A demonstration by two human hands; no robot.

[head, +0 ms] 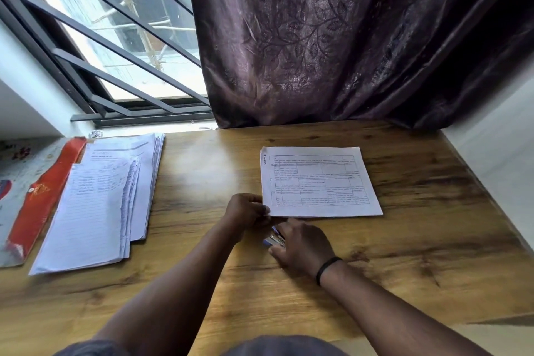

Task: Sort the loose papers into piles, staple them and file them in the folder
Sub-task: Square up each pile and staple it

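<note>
A thin pile of printed papers (320,182) with tables lies on the wooden table (419,240), right of centre. My left hand (245,215) pinches its near left corner. Just below that corner my right hand (303,246) grips a small blue and silver stapler (274,238), mostly hidden under the fingers. A tall stack of loose papers (95,205) lies at the left of the table. Beside that stack an open red folder (40,197) lies flat, partly under it.
A dark patterned curtain (346,38) hangs behind the table's far edge. A barred window (115,38) is at the back left. A white wall (505,153) borders the table on the right. Bare wood shows between the two paper piles.
</note>
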